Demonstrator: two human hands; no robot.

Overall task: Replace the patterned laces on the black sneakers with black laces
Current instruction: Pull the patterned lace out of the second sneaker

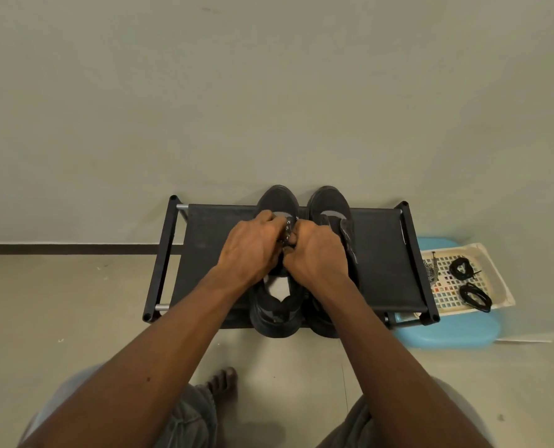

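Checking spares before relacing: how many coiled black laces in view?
2, both in the cream perforated tray right of the black fabric rack: one coiled black lace toward the wall, the other nearer the person. The left hand and right hand may hide more.

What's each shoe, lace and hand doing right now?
Left sneaker: laced with the patterned lace.
Right sneaker: unlaced, tongue loose.
Left hand: gripping that lace.
Right hand: gripping it too.
Black laces: coiled, in the tray.
Removed lace: lying at the tray's edge.
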